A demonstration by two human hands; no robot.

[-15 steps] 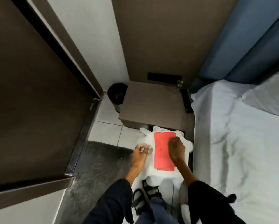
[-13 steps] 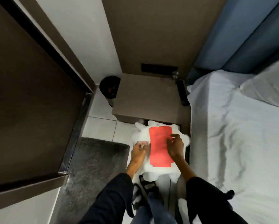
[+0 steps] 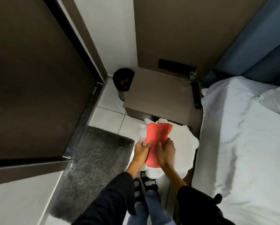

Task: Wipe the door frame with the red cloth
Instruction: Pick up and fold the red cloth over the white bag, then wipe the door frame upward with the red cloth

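Both hands grip the red cloth (image 3: 158, 138) above a white bundle (image 3: 181, 151) on the tiled floor (image 3: 110, 118): left hand (image 3: 141, 147) pinching its left edge, right hand (image 3: 166, 151) clasping its middle. The dark door frame (image 3: 81, 41) stands well apart, upper left.

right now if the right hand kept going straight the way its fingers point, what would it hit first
Probably the bedside cabinet. The right hand, gripping the red cloth, points up-frame over the white bundle toward it; depth is unclear.
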